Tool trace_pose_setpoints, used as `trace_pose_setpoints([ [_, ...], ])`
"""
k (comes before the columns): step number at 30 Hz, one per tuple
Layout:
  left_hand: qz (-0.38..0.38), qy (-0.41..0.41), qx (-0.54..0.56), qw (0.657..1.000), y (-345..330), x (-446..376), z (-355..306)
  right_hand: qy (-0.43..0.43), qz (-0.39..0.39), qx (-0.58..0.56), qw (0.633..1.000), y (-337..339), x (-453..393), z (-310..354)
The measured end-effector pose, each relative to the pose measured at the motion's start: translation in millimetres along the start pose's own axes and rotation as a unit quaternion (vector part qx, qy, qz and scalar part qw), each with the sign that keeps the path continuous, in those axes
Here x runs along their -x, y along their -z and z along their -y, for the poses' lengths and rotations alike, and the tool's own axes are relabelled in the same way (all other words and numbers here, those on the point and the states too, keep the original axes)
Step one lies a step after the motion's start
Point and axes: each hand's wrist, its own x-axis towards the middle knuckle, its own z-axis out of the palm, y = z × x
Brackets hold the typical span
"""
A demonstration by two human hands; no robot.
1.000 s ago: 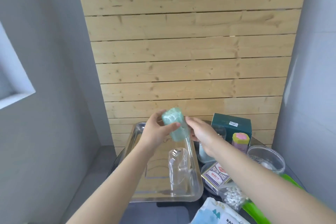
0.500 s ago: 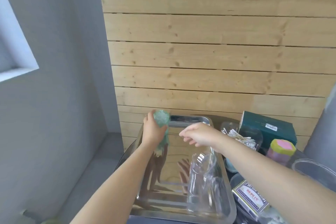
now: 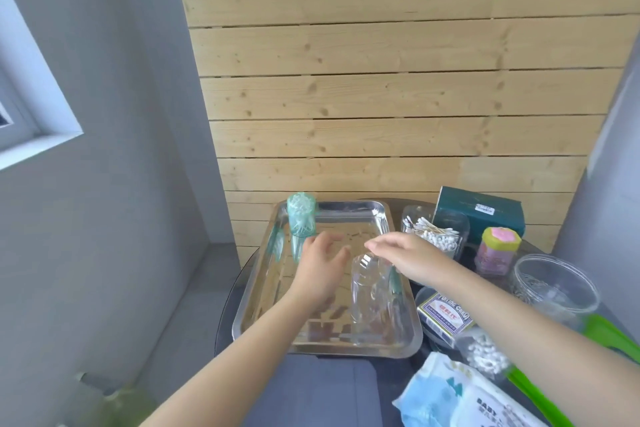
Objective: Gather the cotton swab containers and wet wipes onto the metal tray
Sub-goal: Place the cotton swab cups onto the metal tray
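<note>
A shiny metal tray (image 3: 263,295) sits on the dark surface (image 3: 408,388) in the lower middle of the frame. A green swab container (image 3: 301,219) stands upright in the tray's far left corner. A clear container (image 3: 370,298) stands in the tray too, nearer the right side.

The left hand (image 3: 320,269) floats over the tray, just below and right of the green container, not touching it. Its fingers (image 3: 327,239) are loose and spread, holding nothing. The right hand (image 3: 408,255) hangs just above the clear container. Its fingers (image 3: 377,245) are straight and loose, with nothing in them.

Right of the tray, off it, is a clear box of swabs (image 3: 434,232), a pink jar with a yellow lid (image 3: 497,251), and a small bag of swabs (image 3: 485,354). The wet wipes pack (image 3: 460,399) lies at the lower right, off the tray.
</note>
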Motion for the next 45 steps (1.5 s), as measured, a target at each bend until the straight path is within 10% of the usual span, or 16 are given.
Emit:
trace_pose_setpoints([
  [5, 0.062, 0.063, 0.114, 0.990, -5, 28, -10, 0.010, 0.026, 0.028, 0.999, -11, 25, -7],
  [16, 0.084, 0.039, 0.218, 0.972, -20, 26, -52, 0.017, -0.195, -0.075, 0.978, 17, 57, -17],
  [31, 0.006, 0.008, -0.132, 0.991, -111, -14, -47, -0.019, -0.337, -0.155, 0.929, 61, 56, -74],
  [45, -0.038, -0.098, 0.102, 0.989, -61, 41, -54, 0.046, -0.350, -0.300, 0.886, 61, 76, -49],
])
